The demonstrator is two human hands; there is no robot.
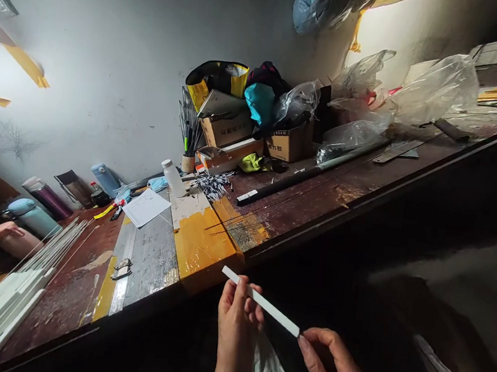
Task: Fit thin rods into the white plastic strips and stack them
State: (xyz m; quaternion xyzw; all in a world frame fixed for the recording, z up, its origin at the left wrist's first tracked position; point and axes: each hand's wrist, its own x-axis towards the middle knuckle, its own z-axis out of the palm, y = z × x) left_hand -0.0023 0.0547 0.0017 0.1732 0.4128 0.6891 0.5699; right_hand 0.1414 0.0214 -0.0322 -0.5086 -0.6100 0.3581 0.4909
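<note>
A slim white bar [275, 313] slants down to the right in front of the table's edge. My left hand [236, 317] is closed around its upper part, thumb on the near side. At the bar's lower right end, the thumb and forefinger of my right hand [337, 366] are pinched together and touch its tip. Whether they grip the bar itself or something small at its end cannot be seen. Similar white bars [2, 307], with thin rods [63, 242] running from them, lie at the table's left end.
The dark red table [291, 209] carries a yellow-taped block [203, 244], a sheet of paper [146, 208], a steel ruler [121, 279] and a white bottle [173, 178]. Small black-and-white pieces [212, 185] lie heaped near cardboard boxes [283, 145]. Several drink flasks [36, 217] lie at left.
</note>
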